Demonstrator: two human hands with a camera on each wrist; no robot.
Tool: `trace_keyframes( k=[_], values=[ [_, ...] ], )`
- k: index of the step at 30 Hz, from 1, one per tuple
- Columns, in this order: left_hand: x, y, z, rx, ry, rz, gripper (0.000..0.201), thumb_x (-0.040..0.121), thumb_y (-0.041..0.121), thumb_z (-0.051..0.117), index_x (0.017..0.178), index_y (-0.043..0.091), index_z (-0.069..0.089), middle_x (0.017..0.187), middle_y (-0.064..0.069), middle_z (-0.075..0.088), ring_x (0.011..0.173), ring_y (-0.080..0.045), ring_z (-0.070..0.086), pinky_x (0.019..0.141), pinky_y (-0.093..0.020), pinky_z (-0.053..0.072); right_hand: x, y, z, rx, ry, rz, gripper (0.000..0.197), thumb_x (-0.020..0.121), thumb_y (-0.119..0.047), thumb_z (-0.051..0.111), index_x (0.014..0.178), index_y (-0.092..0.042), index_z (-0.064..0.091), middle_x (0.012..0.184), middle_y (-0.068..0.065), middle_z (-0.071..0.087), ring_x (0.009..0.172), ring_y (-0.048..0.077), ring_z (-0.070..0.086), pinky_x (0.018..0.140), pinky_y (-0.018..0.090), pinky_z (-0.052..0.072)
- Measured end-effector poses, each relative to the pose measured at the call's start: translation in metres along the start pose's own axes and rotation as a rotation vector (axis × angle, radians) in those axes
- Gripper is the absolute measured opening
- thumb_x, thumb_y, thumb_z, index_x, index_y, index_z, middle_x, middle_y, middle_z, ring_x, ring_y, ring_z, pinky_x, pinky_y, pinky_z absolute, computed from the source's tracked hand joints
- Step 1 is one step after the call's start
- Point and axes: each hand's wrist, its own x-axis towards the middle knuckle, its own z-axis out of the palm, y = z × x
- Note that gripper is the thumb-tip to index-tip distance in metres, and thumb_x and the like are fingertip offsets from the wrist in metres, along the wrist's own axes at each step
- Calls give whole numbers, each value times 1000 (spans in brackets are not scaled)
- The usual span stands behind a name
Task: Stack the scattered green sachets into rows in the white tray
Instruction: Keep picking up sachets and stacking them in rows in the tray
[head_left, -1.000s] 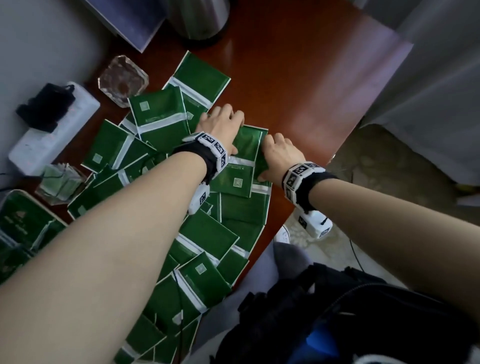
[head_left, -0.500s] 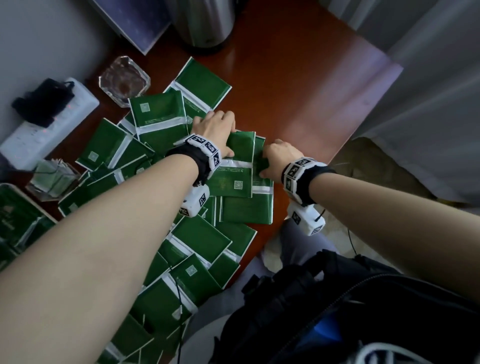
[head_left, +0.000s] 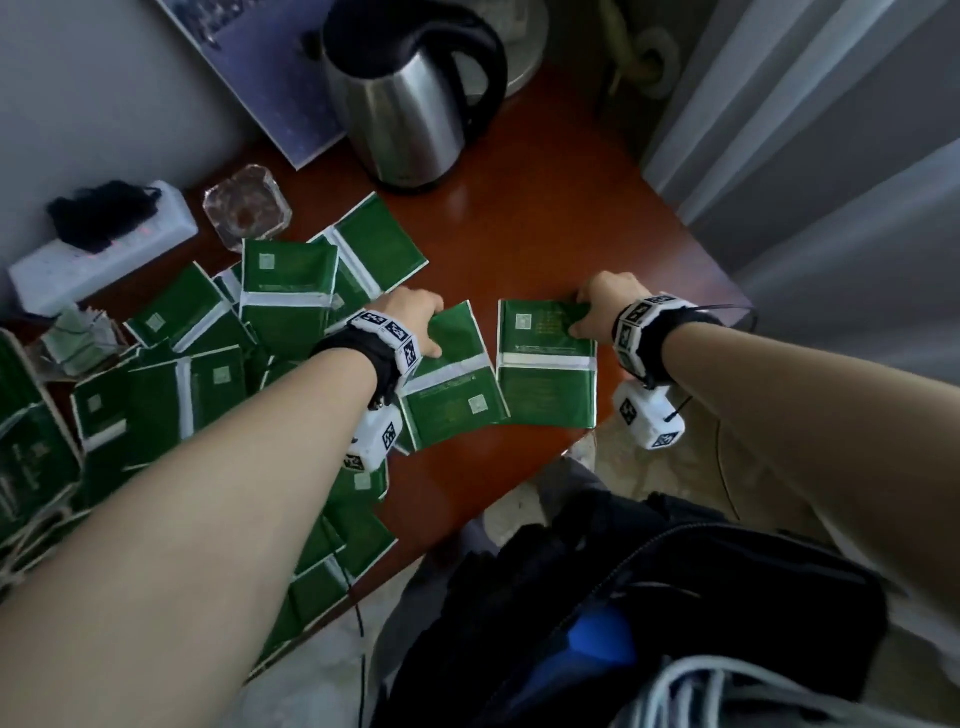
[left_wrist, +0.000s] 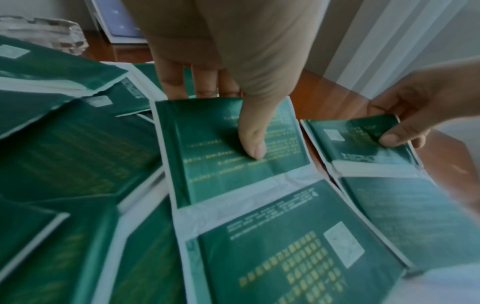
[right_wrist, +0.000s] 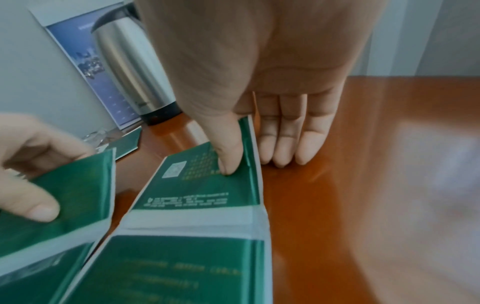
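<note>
Several green sachets (head_left: 182, 374) lie scattered in a heap over the left of the brown table. My left hand (head_left: 426, 332) pinches a double green sachet (head_left: 452, 395) at its far end, thumb (left_wrist: 252, 144) on top and fingers under the edge. My right hand (head_left: 584, 317) pinches a second double sachet (head_left: 545, 374) the same way, with its thumb (right_wrist: 228, 160) on top and fingers (right_wrist: 283, 144) beneath. The two sachets sit side by side, slightly apart, near the table's front edge. The white tray (head_left: 54, 410) shows at the far left, with green sachets in it.
A steel kettle (head_left: 410, 93) and a leaning blue card (head_left: 270, 78) stand at the back. A glass ashtray (head_left: 247, 208), a white power strip (head_left: 104, 249) and a small glass (head_left: 78, 338) line the left. A dark bag (head_left: 675, 597) lies below the table edge.
Both hands were pressed close together on overlapping sachets; now each holds its own sachet and they have drawn apart, the right hand moving right. The view has tilted up.
</note>
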Motion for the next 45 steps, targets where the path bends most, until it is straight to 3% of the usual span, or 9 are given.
trace_keyframes(
  k=[13,17,19,23,28,34,38,42,45],
  values=[
    [-5,75,-32,-126,168,-94,19,80,29,73,89,30,56,101,2,59,86,-22,57,68,-33,46,17,61,-78,-227,157,-354,22,78,-18,69,91,-24,52,101,0,52,88,22,54,65,31,41],
    [-23,97,18,-151,253,9,69,71,61,75,125,28,49,136,0,44,126,-25,44,99,-42,41,3,66,-47,-460,91,-542,70,74,-44,76,132,-21,42,137,5,42,124,27,44,97,43,44],
    [-30,107,53,-149,206,29,107,70,77,64,152,23,22,162,-3,10,149,-24,14,118,-50,21,2,72,-20,-546,45,-591,105,75,-63,69,155,-20,16,163,6,12,148,29,17,119,51,22],
    [-49,128,117,-117,231,-4,126,68,93,38,155,19,-17,160,-2,-30,150,-23,-19,120,-56,4,-7,91,33,-619,48,-659,119,78,-78,51,156,-17,-16,163,4,-21,151,27,-12,122,53,-1],
    [-68,153,151,-110,393,-34,127,67,88,48,157,18,-8,164,-4,-17,152,-24,-7,120,-55,9,-27,111,78,-553,214,-723,118,76,-79,47,157,-13,-8,165,6,-13,152,29,-7,121,54,-3],
    [-88,173,182,-56,531,-98,92,82,24,72,155,26,16,163,0,14,145,-23,24,108,-46,31,-52,116,105,-618,296,-684,94,90,-32,55,157,-13,-8,165,7,-10,152,31,-2,121,54,4],
    [-102,173,179,-89,574,-57,71,82,4,64,144,29,42,150,5,40,125,-23,46,93,-41,37,-77,109,107,-595,306,-668,75,88,-19,55,155,-13,22,161,8,23,143,35,28,113,53,25],
    [-147,155,151,-149,449,-64,38,93,8,54,127,27,56,117,1,62,103,-28,61,76,-39,47,-121,82,91,-588,256,-617,42,91,-14,56,131,-17,47,122,7,61,109,32,56,86,41,44],
    [-191,133,114,-129,345,-150,27,97,22,57,123,22,57,110,-9,66,97,-36,65,70,-40,51,-161,50,63,-538,187,-531,31,90,-5,53,118,-18,51,97,7,62,85,32,61,70,40,53]
  ],
)
